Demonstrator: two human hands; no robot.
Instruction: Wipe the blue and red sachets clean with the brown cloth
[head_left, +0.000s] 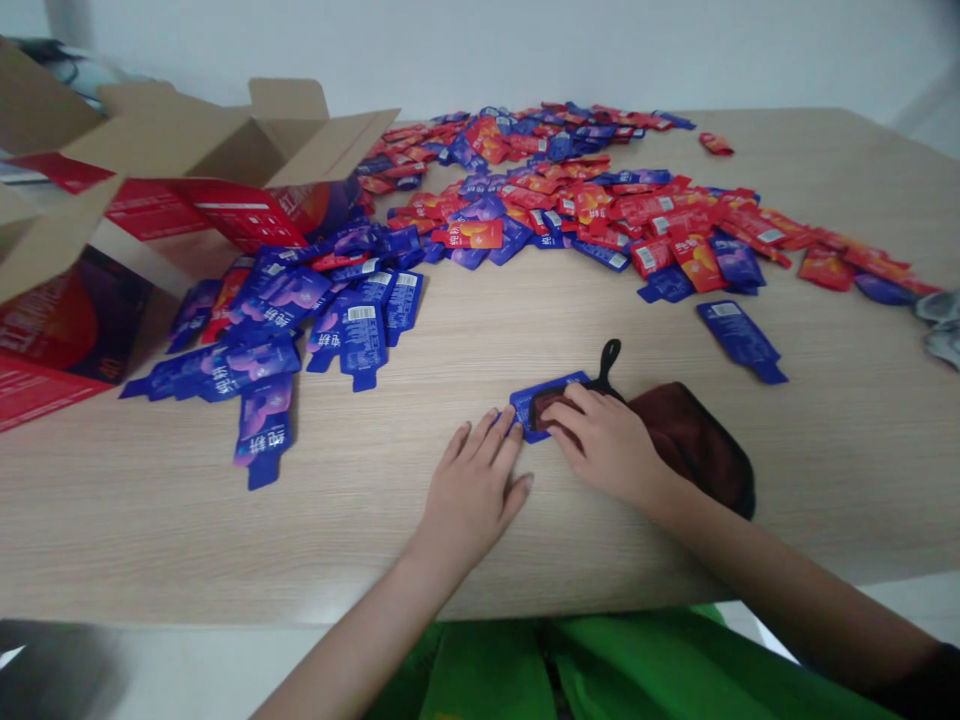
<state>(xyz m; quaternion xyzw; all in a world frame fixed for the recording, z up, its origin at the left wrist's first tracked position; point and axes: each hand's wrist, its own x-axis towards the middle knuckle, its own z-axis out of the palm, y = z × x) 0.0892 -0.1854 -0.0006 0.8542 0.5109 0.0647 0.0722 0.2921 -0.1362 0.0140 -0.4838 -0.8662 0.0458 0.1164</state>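
Note:
A blue pouch [523, 402] lies flat on the table in front of me, partly covered by my hands and a cloth. My left hand [471, 485] rests flat with fingers stretched out, its fingertips at the pouch's left edge. In my right hand [600, 440] is a dark brown cloth [690, 440] with black edging and a black hanging loop. The fingers are bent and press a fold of this cloth onto the pouch. The rest of the cloth spreads out behind my right wrist. Another blue pouch [741, 338] lies alone beyond the cloth, to the right.
Piles of red pouches [694, 258] and blue pouches [363, 335] stretch across the middle and back of the wooden table [360, 540]. Open red cardboard boxes [247, 205] stand at the left. A grey object [941, 325] is cut off at the right edge.

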